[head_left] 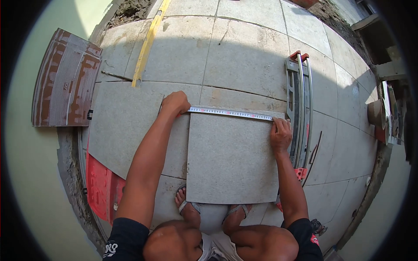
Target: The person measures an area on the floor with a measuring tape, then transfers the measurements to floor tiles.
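A grey floor tile lies in front of my feet, its near edge by my sandals. A tape measure's white blade is stretched across the tile near its far edge. My left hand is closed around the tape measure's case, mostly hidden by the fingers, just beyond the tile's left edge. At the far right corner, my right hand pinches the end of the blade against the tile. Beside that hand stands a tile cutter with two metal rails.
Another grey tile lies left, partly over a red plastic object. A brown-backed tile leans on the left wall. A yellow level or straightedge lies ahead. Clay-coloured pots stand at the right wall, and a thin rod lies nearby.
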Tool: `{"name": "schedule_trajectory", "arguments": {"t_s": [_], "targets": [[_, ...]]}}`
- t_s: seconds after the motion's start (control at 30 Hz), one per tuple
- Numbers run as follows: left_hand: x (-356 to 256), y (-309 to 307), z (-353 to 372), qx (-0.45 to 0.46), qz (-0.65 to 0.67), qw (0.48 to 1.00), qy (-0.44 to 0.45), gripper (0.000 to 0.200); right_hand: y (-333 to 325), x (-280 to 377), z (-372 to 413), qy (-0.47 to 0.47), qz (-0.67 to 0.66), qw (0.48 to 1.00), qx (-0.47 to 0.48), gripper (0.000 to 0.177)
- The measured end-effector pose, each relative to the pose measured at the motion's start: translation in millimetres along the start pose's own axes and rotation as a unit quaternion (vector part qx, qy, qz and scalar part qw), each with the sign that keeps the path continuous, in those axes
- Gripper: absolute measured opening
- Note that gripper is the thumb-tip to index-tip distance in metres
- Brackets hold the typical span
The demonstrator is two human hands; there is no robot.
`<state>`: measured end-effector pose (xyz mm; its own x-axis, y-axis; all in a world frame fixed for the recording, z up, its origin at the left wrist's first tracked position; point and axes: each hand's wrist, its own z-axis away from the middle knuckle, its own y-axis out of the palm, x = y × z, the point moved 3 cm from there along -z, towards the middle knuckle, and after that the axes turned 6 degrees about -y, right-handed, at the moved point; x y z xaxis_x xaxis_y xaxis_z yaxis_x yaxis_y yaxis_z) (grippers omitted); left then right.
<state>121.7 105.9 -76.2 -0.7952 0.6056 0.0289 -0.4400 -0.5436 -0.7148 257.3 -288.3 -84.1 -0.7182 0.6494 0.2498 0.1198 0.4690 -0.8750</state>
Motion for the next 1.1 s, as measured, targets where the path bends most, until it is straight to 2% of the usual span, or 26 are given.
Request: {"name": "schedule_trajectory", "arguments": {"t_s": [0.07, 0.17, 0.27, 0.33, 0.4, 0.63, 0.7, 0.73, 0.8, 0.83, 0.9, 1.1], "targets": [[0, 3, -3, -0.02, 0.007, 0.999, 0.03, 0.02, -1, 0, -1, 0.009, -0.002, 1.0, 0.003, 0.018], [-1, 6, -4, -0.049, 0.007, 0.998, 0.038, 0.021, -5, -2, -2, 0.005, 0.007, 1.0, 0.001, 0.018], [-1, 0, 3, -0.016, 0.014, 0.999, 0.032, 0.022, -5, 4, -5, -0.007, -0.009, 1.0, 0.003, 0.018], [6, 4, -6, -0.013, -0.013, 1.0, -0.011, 0.027, -4, 4, -5, 0.007, -0.001, 1.0, 0.014, 0.018], [3, 4, -3, 0.012, 0.004, 1.0, 0.002, 0.028, -4, 6, -5, -0.003, 0.0, 1.0, 0.013, 0.018], [7, 6, -4, -0.02, 0.004, 1.0, 0.005, 0.023, -5, 5, -9, -0.02, 0.001, 1.0, -0.003, 0.018], [9, 6, 0, 0.017, 0.042, 0.998, 0.034, 0.018, -7, 1, -14, 0.027, -0.014, 0.998, 0.056, 0.016], [11, 6, 4, 0.019, 0.04, 0.998, 0.033, 0.018, -8, -1, -16, 0.029, -0.015, 0.998, 0.058, 0.016], [11, 7, 11, 0.024, 0.134, 0.989, 0.05, 0.016, -9, -11, -21, 0.049, 0.009, 0.998, 0.044, 0.013], [14, 11, 7, 0.027, 0.133, 0.99, 0.051, 0.016, -9, -14, -21, 0.051, 0.014, 0.998, 0.047, 0.012], [18, 14, -2, 0.039, 0.16, 0.977, 0.132, 0.016, -10, -15, -19, 0.058, 0.017, 0.996, 0.058, 0.012], [20, 18, -9, 0.041, 0.143, 0.977, 0.151, 0.018, -7, -16, -20, 0.069, 0.009, 0.996, 0.062, 0.013]]}}
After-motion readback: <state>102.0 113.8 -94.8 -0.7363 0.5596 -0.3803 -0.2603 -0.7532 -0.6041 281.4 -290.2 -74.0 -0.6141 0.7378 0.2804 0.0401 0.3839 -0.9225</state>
